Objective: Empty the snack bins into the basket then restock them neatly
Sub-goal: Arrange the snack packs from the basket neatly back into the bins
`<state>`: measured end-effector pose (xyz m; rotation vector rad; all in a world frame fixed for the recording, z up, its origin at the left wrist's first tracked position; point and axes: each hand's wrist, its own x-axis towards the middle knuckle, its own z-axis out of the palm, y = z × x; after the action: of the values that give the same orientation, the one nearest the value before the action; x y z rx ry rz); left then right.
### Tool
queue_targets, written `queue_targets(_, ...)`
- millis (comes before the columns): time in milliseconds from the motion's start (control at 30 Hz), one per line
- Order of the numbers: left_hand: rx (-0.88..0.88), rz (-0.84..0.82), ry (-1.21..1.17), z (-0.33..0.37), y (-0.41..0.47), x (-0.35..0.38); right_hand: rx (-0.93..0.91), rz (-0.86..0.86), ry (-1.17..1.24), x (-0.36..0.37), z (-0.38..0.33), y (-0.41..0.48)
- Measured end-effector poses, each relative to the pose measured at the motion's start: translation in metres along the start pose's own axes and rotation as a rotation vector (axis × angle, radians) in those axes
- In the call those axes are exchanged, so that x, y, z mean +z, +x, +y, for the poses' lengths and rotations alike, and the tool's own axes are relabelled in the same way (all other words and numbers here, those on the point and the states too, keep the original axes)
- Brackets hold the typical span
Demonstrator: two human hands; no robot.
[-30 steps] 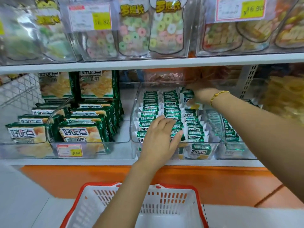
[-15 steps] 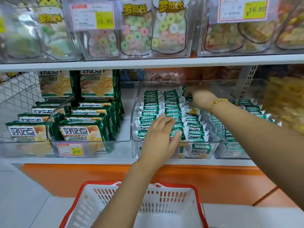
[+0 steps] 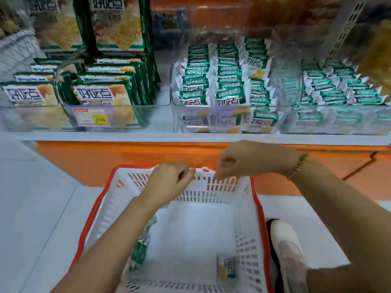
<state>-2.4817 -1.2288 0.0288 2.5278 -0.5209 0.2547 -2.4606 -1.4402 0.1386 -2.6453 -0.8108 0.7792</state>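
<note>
Both empty, fingers loosely curled: left hand [image 3: 169,182], right hand [image 3: 249,159] over basket [image 3: 211,193]; left forearm [image 3: 101,250] hides some packs [image 3: 138,252]. Shoe [image 3: 285,246] just beside.

A white shelf [image 3: 148,136] carries large green cracker bags [image 3: 99,96] standing in rows towards its left end, with two more cracker bags [image 3: 118,24] upright at the back edge. A pink and yellow price label [image 3: 91,119] sits low at the front edge before them. Wire mesh [image 3: 14,49] shows at the far left, and a perforated grey upright [image 3: 347,24] at the back right. Blurred yellow packets [image 3: 378,56] lie at the right end. Below the shelf runs an orange panel [image 3: 127,157]; a white shoe [image 3: 285,246] rests on the pale floor [image 3: 42,208].
</note>
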Motion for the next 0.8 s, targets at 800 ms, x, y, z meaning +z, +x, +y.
queue_targets(800, -0.954, -0.545, -0.070, -0.150, -0.165, 0.085, 0.369, -0.606, -0.154, 0.327, 0.056, 0.080)
